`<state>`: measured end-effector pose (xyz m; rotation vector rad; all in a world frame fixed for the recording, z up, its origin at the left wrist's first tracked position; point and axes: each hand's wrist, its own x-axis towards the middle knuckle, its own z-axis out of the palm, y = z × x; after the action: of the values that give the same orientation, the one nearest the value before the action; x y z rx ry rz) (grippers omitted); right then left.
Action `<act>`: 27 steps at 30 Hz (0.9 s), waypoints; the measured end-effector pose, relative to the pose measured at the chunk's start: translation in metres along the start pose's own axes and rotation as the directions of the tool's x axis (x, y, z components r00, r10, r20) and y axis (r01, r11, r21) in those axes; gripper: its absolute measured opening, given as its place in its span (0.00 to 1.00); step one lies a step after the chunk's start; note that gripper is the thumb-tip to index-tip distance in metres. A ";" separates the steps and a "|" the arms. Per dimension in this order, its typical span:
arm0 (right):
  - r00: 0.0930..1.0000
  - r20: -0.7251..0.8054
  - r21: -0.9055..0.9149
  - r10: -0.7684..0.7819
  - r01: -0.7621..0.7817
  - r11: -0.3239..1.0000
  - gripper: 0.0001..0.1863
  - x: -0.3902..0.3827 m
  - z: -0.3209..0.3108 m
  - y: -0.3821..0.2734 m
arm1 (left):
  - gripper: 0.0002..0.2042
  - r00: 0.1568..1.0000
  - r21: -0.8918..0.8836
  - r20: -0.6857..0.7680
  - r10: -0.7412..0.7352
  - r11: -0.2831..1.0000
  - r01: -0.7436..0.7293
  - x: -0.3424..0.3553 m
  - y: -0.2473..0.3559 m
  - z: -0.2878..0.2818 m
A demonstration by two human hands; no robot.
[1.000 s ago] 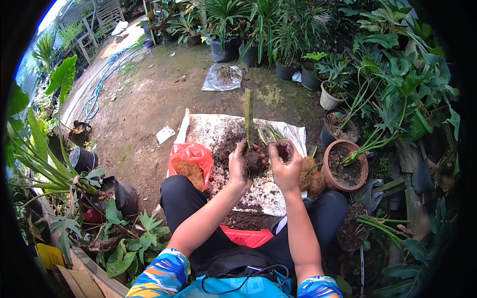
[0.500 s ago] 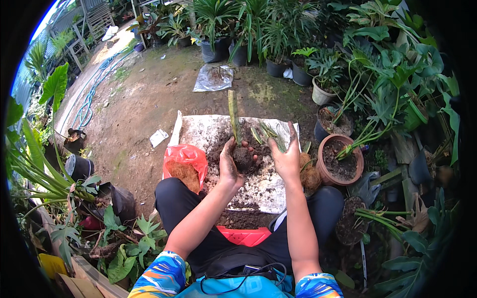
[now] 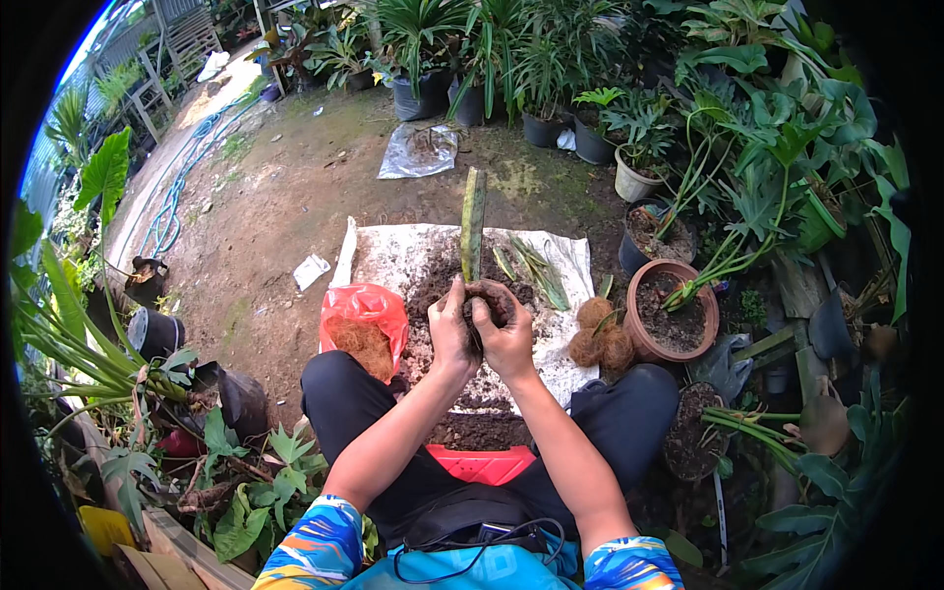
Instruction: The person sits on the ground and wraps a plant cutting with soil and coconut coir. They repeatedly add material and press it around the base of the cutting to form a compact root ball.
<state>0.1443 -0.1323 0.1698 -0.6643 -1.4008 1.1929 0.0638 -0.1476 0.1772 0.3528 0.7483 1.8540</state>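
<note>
Red plastic bag (image 3: 364,320) by left knee; clear bag (image 3: 420,150) beyond.

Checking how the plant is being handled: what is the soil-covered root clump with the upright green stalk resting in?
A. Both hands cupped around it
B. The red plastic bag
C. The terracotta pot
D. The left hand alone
A: the left hand and right hand press together around the root clump, above the white sheet.

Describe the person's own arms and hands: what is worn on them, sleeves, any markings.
Both hands, left hand and right hand, are bare: no gloves, and no rings or watch that can be made out. The forearms are uncovered. Short sleeves end above the elbows, patterned in blue, orange, yellow and white streaks.
</note>
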 end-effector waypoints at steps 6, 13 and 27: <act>0.997 -0.051 0.211 -0.059 0.069 0.975 0.22 -0.001 0.004 -0.008 | 0.16 0.999 -0.015 0.041 0.030 0.999 -0.029 -0.003 0.003 0.011; 0.994 -0.057 -0.099 -0.093 0.087 0.991 0.21 0.003 0.004 -0.007 | 0.15 0.996 0.070 0.010 0.093 0.993 -0.093 -0.004 -0.002 0.008; 0.994 -0.086 0.208 -0.063 0.080 0.975 0.12 0.010 -0.020 -0.039 | 0.10 0.970 0.118 0.082 0.227 0.965 -0.236 -0.017 -0.016 0.042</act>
<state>0.1699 -0.1303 0.2068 -0.5024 -1.2018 1.2250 0.1061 -0.1452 0.2008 0.6043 0.8084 2.0060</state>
